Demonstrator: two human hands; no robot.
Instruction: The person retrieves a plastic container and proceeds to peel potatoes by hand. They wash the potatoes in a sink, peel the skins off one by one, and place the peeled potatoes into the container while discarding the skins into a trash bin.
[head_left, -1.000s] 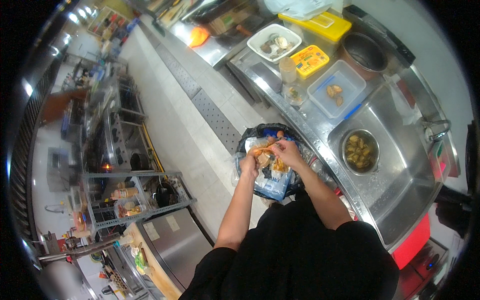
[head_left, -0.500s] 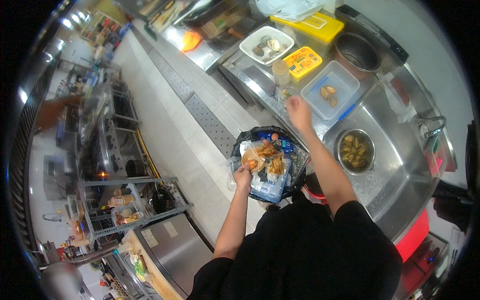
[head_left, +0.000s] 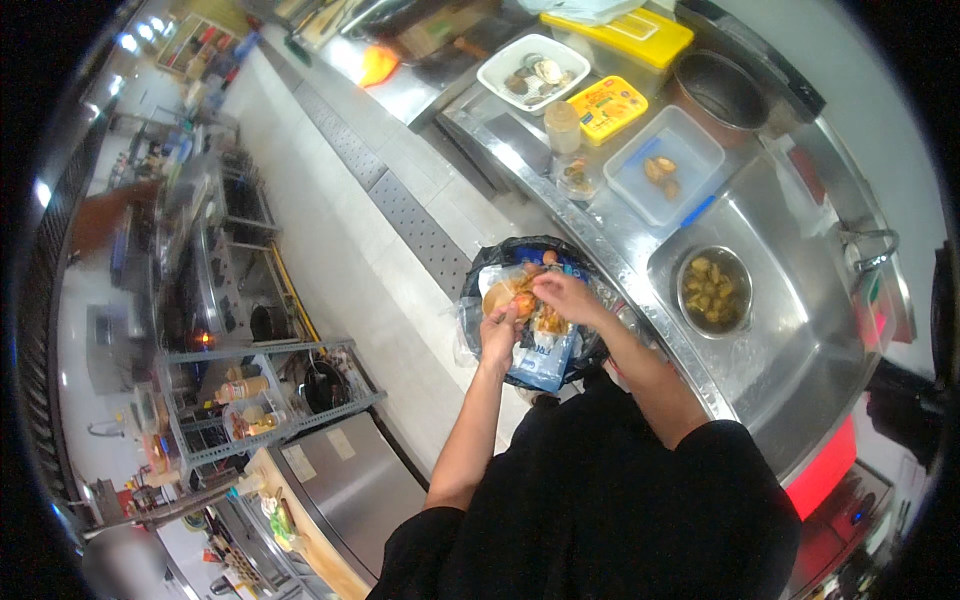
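Note:
Over a waste bin with a black liner point(head_left: 472, 290), my two hands are close together. My left hand point(head_left: 497, 335) is closed on a small orange-brown food piece point(head_left: 524, 303); its exact kind I cannot make out. My right hand point(head_left: 567, 298) reaches in from the right, thumb and fingers pinched at the piece's edge; anything between them is too small to name. Below in the bin lie brown scraps and a blue-and-white plastic packet point(head_left: 543, 365).
On my right, the steel sink point(head_left: 790, 330) holds a metal bowl point(head_left: 715, 290) of yellowish-brown pieces. Along the counter stand a clear tub point(head_left: 640, 190) with a few pieces, a small glass jar point(head_left: 577, 178), a yellow-lidded box point(head_left: 608, 108), a white shell tray point(head_left: 515, 72) and a dark pot point(head_left: 725, 90).
My right hand has come down and left from above the counter by the glass jar to meet my left hand over the bin. My left hand has shifted slightly right, still holding the orange-brown piece.

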